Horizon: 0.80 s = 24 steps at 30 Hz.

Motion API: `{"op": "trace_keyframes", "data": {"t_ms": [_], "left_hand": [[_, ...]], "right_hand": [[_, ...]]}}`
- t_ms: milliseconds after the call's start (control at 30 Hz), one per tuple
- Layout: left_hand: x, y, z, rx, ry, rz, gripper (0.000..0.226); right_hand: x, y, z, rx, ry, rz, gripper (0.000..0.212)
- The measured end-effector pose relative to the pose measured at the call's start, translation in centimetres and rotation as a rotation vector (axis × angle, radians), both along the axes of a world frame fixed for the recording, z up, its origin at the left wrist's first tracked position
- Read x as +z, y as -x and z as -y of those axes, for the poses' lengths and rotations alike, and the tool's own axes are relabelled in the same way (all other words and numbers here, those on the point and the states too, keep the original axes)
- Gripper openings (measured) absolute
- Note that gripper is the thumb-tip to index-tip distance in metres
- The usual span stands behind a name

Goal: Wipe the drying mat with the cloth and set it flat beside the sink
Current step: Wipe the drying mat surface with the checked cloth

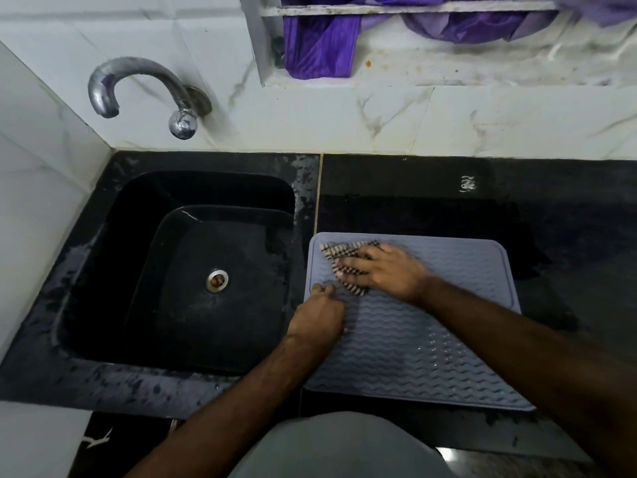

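Note:
A grey ribbed drying mat [431, 339] lies flat on the black counter, just right of the black sink [206, 270]. A checked cloth [339, 251] sits crumpled on the mat's far left corner. My right hand [382, 270] presses down on the cloth, fingers spread over it and slightly blurred. My left hand [319, 313] rests on the mat's left edge with curled fingers, pinning it to the counter.
A curved metal tap [138, 91] juts from the tiled wall above the sink. The black counter [568, 236] stretches right of the mat and looks wet in patches. Purple cloth [320, 46] hangs in a wall recess at the back.

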<state>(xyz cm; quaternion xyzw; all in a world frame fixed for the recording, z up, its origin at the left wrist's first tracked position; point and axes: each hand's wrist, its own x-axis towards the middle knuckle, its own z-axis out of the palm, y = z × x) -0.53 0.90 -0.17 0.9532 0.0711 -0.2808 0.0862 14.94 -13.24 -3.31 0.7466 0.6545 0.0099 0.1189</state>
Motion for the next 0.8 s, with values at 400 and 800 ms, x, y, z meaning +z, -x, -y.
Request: {"op": "trace_keyframes", "data": {"t_ms": [400,800], "left_hand": [[-0.2,0.2,0.2,0.016,0.007,0.085,0.051],[-0.6,0.5,0.1,0.021,-0.008,0.081,0.038]], "right_hand": [[0.1,1.7,-1.3,0.004,-0.114,-0.162,0.066],[2.5,-5.5,-4.5,-0.083,-0.078,-0.023,0.060]]}}
